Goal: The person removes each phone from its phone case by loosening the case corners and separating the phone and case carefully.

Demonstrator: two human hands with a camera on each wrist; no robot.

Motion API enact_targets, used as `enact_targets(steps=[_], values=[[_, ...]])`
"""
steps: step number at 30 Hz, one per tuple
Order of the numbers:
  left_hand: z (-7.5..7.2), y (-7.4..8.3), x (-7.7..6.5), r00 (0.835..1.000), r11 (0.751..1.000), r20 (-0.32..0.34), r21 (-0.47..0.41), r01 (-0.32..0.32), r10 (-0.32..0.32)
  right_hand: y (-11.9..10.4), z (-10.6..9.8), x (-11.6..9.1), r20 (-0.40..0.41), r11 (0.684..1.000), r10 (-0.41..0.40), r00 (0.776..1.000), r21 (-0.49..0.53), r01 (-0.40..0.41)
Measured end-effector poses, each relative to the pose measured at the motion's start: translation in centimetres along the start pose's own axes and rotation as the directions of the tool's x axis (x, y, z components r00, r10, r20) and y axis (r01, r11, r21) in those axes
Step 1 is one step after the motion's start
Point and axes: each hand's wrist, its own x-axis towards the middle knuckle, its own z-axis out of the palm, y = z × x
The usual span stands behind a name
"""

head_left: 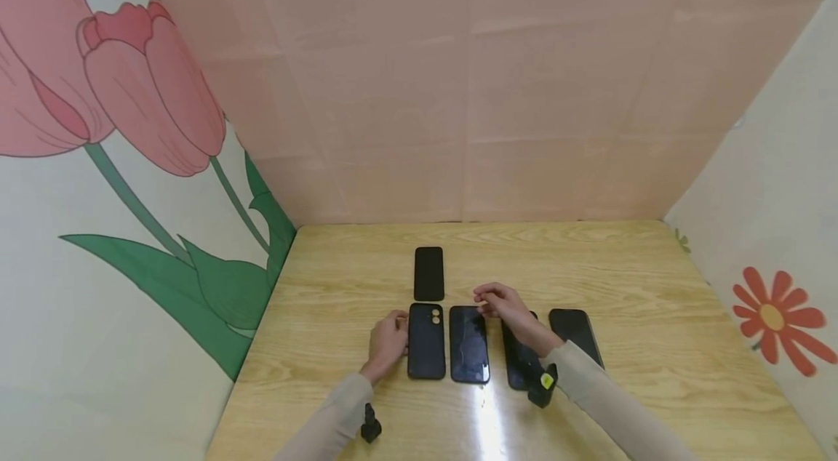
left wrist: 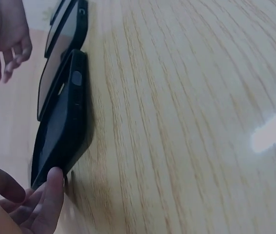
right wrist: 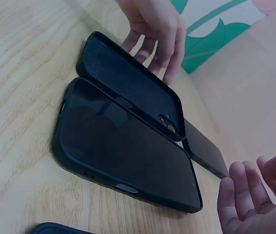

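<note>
An empty dark phone case (head_left: 426,345) lies on the table with its hollow inside up, camera holes at its far right corner. My left hand (head_left: 389,339) is at the case's left edge; the fingertips touch its side in the left wrist view (left wrist: 35,207). To the right of the case lies a phone (head_left: 469,355) in a dark case, screen up. Above that phone's far end hovers my right hand (head_left: 513,312), fingers loosely bent and holding nothing. Beyond the empty case a black phone (head_left: 428,274) lies flat.
Farther right lie another dark phone (head_left: 516,366), partly hidden under the right forearm, and a black phone (head_left: 572,326). The wooden table (head_left: 347,265) meets a pink back wall (head_left: 458,119). Flower-patterned walls stand at the left and right.
</note>
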Motion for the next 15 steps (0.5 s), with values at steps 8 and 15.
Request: enact_targets(steps=[8, 15], values=[[-0.20, -0.44, 0.15, 1.000, 0.998, 0.005, -0.066, 0.003, -0.002, 0.28, -0.22, 0.16, 0.004, 1.000, 0.000, 1.000, -0.007, 0.000], [-0.35, -0.08, 0.16, 0.998, 0.995, 0.022, -0.085, -0.053, 0.055, 0.43, -0.10, 0.06, -0.041, 0.994, 0.026, 0.999, -0.106, -0.030]])
